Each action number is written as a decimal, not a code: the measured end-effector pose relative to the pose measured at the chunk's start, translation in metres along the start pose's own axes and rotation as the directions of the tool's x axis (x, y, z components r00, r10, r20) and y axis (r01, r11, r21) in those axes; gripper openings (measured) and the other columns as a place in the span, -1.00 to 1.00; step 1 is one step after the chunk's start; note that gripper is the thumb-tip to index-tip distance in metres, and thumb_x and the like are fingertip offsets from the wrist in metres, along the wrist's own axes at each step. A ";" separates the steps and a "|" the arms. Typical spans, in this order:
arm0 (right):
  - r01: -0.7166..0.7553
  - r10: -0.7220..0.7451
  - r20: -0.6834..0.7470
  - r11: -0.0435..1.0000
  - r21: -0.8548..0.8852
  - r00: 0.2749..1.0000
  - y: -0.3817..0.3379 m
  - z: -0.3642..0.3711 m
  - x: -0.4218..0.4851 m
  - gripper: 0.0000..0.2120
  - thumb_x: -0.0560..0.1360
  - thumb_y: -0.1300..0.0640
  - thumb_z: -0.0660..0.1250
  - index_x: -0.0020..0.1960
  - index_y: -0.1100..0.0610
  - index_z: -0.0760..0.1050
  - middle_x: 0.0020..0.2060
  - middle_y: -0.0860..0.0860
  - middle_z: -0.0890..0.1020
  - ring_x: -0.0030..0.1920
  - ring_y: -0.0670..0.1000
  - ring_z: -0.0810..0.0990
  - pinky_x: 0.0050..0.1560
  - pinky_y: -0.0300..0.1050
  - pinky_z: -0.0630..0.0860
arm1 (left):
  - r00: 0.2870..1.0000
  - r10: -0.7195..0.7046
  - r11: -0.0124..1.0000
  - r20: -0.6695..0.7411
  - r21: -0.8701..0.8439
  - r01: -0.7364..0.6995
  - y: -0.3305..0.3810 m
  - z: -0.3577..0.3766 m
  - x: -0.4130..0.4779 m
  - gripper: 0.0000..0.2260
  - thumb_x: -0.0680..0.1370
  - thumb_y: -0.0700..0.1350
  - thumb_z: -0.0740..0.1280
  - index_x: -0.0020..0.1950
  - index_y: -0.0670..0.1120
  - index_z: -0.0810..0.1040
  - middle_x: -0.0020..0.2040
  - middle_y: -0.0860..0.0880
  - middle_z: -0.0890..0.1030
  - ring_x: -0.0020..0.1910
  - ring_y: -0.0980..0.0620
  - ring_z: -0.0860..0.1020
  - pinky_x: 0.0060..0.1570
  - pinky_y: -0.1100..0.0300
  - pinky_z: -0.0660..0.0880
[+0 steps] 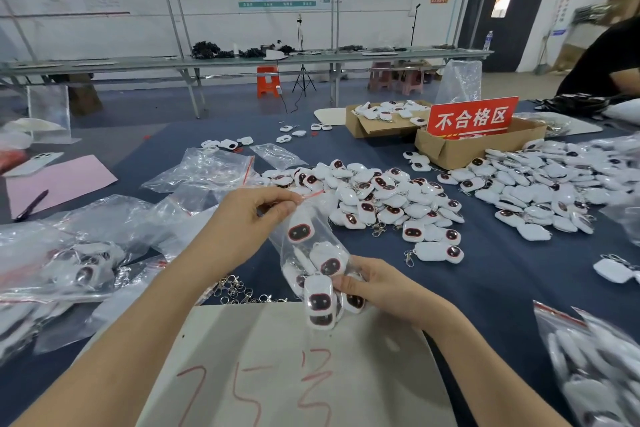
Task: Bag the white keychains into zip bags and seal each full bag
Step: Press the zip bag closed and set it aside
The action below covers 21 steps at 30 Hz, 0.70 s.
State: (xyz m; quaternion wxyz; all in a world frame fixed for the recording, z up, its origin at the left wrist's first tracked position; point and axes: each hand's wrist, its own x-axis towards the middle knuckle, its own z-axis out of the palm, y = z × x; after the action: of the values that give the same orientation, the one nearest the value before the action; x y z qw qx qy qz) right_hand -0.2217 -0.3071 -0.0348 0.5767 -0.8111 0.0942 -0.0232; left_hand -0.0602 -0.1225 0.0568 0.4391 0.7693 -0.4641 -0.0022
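One zip bag (303,250) is held above the table (485,274), near its front edge, with several white keychains (320,302) already inside. Its top, at the red zip strip, is pinched by the left hand (249,215). Its lower part, where the keychains lie, is gripped from the right side by the right hand (377,284). Whether the strip is already pressed closed cannot be told. It is judged that this bag is full or almost full and is at the sealing step.

Some work appears to be done: filled bags (83,267) are lying at the left, and further bags (585,367) at the right front, though these are blurred. Much is left. A large heap (377,198) of loose keychains is seen just behind the hands, and a second heap (547,184) further to the right. Empty bags (207,166) are lying to the left of the first heap. The task is judged to be well short of its end.
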 end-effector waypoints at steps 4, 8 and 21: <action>-0.005 0.005 -0.006 0.999 -0.034 1.000 -0.001 0.001 0.004 -0.69 0.55 -0.07 0.45 0.27 -0.07 0.58 0.21 -0.21 0.65 0.27 -0.21 0.56 0.34 -0.15 0.40 | 0.999 -0.023 0.999 -0.023 -0.025 0.023 -0.012 -0.001 -0.002 -0.71 0.60 -0.12 0.40 -0.09 0.32 0.64 -0.08 0.38 0.67 -0.03 0.34 0.61 -0.07 0.53 0.43; -0.059 0.057 -0.015 0.980 -0.188 0.998 -0.003 0.004 0.012 -0.58 0.50 -0.12 0.47 0.32 -0.11 0.50 0.24 -0.23 0.59 0.30 -0.21 0.50 0.38 -0.10 0.37 | 0.999 -0.047 0.999 -0.013 -0.021 0.047 -0.021 -0.001 -0.004 -0.71 0.60 -0.14 0.40 -0.09 0.30 0.65 -0.09 0.37 0.68 -0.04 0.30 0.63 0.02 0.33 0.49; -0.135 0.157 0.051 0.946 -0.296 0.986 -0.014 0.008 0.013 -0.24 0.44 -0.31 0.43 0.54 -0.23 0.20 0.36 -0.22 0.45 0.34 -0.13 0.44 0.33 -0.12 0.34 | 0.997 -0.072 0.997 0.011 -0.011 0.072 -0.025 -0.003 -0.012 -0.73 0.62 -0.10 0.39 -0.07 0.32 0.64 -0.10 0.32 0.69 -0.04 0.26 0.63 -0.07 0.46 0.45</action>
State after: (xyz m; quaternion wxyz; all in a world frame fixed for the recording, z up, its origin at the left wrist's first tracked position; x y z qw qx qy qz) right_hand -0.2063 -0.2976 -0.0254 0.4543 -0.8783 0.1348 0.0637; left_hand -0.0483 -0.1070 0.0371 0.4407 0.7830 -0.4382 -0.0248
